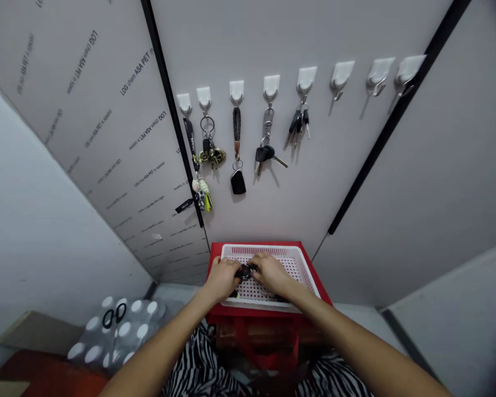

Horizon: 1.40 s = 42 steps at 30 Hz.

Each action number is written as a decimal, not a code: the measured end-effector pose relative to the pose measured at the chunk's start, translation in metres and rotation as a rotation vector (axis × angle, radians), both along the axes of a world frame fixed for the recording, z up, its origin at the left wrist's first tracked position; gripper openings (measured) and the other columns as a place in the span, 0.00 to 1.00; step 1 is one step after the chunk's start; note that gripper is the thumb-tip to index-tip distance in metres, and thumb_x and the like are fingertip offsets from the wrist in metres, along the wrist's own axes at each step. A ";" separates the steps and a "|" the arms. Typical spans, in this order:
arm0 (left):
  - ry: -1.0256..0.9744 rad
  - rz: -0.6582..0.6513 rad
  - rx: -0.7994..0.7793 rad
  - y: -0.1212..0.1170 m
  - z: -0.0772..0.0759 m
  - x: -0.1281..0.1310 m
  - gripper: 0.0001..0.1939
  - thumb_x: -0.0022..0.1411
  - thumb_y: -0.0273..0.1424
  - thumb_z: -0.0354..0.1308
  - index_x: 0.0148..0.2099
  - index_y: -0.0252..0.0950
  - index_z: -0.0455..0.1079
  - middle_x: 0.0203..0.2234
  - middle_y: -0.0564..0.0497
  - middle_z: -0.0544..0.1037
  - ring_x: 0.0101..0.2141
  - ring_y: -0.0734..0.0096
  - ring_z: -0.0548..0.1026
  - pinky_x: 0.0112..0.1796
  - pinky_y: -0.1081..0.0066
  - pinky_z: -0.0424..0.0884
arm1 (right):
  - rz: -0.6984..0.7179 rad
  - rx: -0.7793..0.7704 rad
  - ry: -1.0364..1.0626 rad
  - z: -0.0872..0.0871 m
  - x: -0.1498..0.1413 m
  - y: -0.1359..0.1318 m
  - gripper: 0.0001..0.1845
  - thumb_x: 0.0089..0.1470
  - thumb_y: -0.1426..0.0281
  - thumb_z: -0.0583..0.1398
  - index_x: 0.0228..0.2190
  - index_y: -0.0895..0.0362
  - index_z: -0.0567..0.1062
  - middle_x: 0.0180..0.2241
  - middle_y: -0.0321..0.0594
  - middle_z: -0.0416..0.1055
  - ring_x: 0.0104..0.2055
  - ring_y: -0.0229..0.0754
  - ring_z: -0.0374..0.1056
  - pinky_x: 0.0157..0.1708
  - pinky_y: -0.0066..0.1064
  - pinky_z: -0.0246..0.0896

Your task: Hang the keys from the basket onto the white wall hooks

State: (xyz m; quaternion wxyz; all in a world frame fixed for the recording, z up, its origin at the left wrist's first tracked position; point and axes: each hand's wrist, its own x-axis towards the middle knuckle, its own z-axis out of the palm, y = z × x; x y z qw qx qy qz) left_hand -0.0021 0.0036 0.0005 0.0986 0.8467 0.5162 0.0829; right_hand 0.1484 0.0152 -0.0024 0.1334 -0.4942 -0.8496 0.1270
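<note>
The left hand (223,277) and right hand (270,272), close together, pinch a small dark bundle (244,272), apparently keys, over the white basket (268,247), nearer its left edge. A loosened pinch could drop it; dangling parts might tangle.

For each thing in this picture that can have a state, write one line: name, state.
White basket: upright, uncovered
Left hand: fingers closed on dark item
Right hand: fingers closed on same item
Dark item: held between both hands, over basket
Wall hooks: left five loaded
Black fob: hanging
Fifth hook's keys: hanging
Bottles: capped
Scissors: lying on bottles, blades unclear
</note>
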 end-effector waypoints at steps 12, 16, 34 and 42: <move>-0.015 0.006 -0.032 0.000 -0.001 0.003 0.06 0.45 0.28 0.47 0.28 0.37 0.63 0.30 0.51 0.69 0.36 0.70 0.63 0.39 0.65 0.50 | -0.119 -0.002 -0.084 -0.004 0.031 0.013 0.16 0.39 0.74 0.51 0.34 0.57 0.68 0.34 0.43 0.64 0.38 0.41 0.57 0.38 0.28 0.48; -0.002 -0.001 -0.001 0.000 -0.002 0.004 0.05 0.45 0.27 0.45 0.25 0.36 0.62 0.28 0.51 0.68 0.34 0.70 0.63 0.38 0.65 0.51 | -0.117 0.008 -0.076 -0.005 0.031 0.010 0.13 0.40 0.73 0.50 0.31 0.57 0.69 0.31 0.42 0.65 0.36 0.40 0.58 0.37 0.27 0.49; -0.467 0.036 -0.016 0.008 0.025 0.007 0.06 0.46 0.28 0.46 0.27 0.35 0.63 0.24 0.53 0.69 0.28 0.76 0.64 0.33 0.75 0.57 | -0.143 -0.182 0.344 0.028 0.038 0.015 0.09 0.38 0.68 0.52 0.21 0.61 0.69 0.19 0.36 0.64 0.21 0.32 0.57 0.23 0.23 0.50; -0.549 0.012 -0.185 0.006 0.039 0.018 0.07 0.43 0.25 0.45 0.25 0.32 0.63 0.20 0.54 0.67 0.25 0.77 0.63 0.28 0.79 0.57 | -0.203 -0.364 0.696 0.080 0.062 0.011 0.10 0.35 0.67 0.55 0.19 0.62 0.67 0.14 0.31 0.59 0.17 0.28 0.53 0.18 0.22 0.49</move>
